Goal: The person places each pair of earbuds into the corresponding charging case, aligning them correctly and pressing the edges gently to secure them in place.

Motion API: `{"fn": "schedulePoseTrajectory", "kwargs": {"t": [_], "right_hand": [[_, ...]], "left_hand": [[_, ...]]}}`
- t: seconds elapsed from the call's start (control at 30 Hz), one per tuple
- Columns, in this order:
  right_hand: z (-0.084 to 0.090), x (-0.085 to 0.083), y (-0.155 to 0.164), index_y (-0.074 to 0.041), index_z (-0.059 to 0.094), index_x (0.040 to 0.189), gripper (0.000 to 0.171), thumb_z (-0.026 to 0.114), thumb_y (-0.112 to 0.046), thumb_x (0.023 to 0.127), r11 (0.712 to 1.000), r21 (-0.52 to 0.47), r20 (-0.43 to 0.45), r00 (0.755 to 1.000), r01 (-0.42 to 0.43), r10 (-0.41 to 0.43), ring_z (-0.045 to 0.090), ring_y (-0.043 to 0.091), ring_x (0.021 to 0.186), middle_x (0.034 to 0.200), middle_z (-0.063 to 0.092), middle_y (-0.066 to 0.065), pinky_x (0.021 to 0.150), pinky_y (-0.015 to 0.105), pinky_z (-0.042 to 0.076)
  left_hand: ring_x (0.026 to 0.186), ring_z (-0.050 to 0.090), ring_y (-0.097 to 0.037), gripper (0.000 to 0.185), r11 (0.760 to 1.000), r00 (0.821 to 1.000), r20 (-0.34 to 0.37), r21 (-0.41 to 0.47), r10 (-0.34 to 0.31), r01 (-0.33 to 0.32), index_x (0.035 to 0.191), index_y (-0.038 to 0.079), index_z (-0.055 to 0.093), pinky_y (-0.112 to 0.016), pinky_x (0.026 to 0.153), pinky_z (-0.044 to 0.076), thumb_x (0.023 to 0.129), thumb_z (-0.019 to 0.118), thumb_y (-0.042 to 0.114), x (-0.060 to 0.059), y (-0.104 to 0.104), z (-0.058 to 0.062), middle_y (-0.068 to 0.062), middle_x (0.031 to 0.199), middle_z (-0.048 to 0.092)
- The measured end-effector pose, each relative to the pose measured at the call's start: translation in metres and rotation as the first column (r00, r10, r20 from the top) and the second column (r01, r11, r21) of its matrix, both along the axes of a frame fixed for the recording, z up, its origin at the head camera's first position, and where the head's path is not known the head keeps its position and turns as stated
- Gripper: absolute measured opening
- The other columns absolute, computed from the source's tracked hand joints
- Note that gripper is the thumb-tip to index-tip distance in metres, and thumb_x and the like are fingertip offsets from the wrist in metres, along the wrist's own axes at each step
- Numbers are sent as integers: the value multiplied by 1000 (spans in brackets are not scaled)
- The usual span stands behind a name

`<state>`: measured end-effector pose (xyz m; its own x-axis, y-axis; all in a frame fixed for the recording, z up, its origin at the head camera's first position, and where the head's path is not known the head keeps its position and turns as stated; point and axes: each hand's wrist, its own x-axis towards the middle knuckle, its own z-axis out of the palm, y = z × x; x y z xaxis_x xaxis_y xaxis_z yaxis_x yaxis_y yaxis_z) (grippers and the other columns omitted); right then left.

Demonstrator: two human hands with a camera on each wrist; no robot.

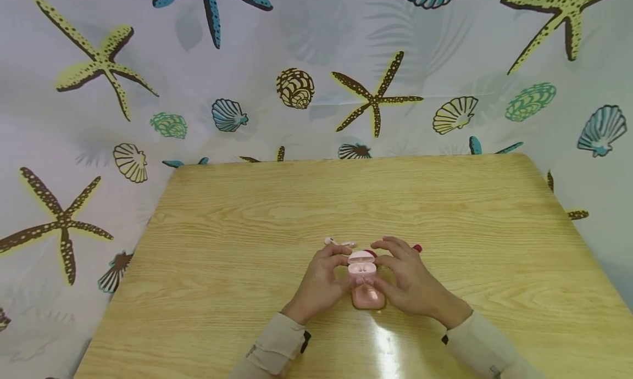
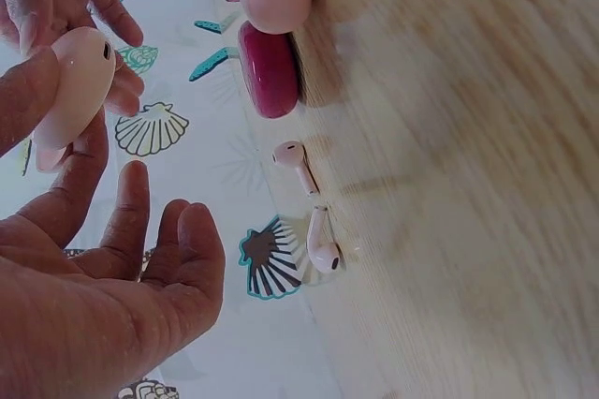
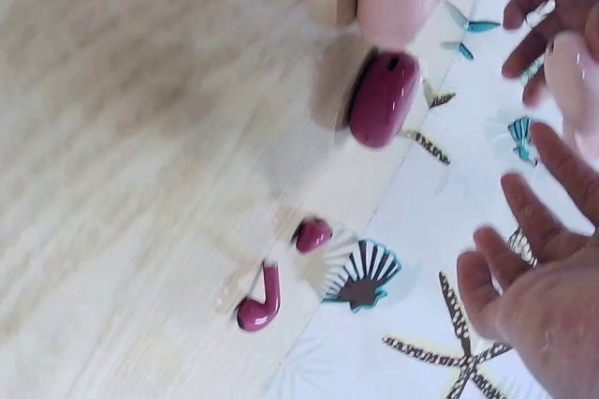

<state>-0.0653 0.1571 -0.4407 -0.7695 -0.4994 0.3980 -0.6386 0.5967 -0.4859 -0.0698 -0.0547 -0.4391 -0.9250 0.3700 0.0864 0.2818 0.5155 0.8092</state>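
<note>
Above the table's near half, both hands hold a pale pink earbud case with its lid raised and its inside facing up. The left hand grips its left side, thumb at the front and fingertips by the lid. On the other side the right hand holds it the same way, the two thumbs close together. The left wrist view shows the case's smooth rounded back between thumb and finger. In the right wrist view, the other fingers of the right hand spread away from the case.
A glossy pink rounded item lies on the wooden table below the hands. Beyond it stands a magenta case. Two pale pink earbuds lie to the left, two magenta earbuds to the right. A patterned cloth hangs behind.
</note>
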Motion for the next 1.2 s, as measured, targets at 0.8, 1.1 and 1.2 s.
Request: {"fn": "schedulePoseTrajectory", "kwargs": {"t": [0.8,1.1,1.2], "right_hand": [[-15,-80,-26,-8,67,108,25,59,-28,94,906,422,230,970,-25,-81,44,42,126,129,55,20,96,67,38],[-20,-85,-36,-12,71,102,21,63,-29,91,897,442,210,975,-31,-70,45,39,124,127,57,16,96,65,39],[-22,-85,-37,-13,71,100,19,64,-28,89,895,446,188,979,-16,-76,46,37,123,125,58,15,95,64,40]], "left_hand": [[121,52,-24,22,1000,1000,-13,-13,-17,17,92,6,70,-43,105,40,79,77,23,3,-1,-3,-7,121,60],[122,51,-23,23,1000,1000,12,-9,-23,23,93,7,70,-44,106,39,79,77,24,1,-1,-4,-5,122,60],[122,51,-24,23,1000,1000,12,-9,-25,25,93,6,70,-45,106,39,79,77,23,0,-1,-4,-6,122,60]]}}
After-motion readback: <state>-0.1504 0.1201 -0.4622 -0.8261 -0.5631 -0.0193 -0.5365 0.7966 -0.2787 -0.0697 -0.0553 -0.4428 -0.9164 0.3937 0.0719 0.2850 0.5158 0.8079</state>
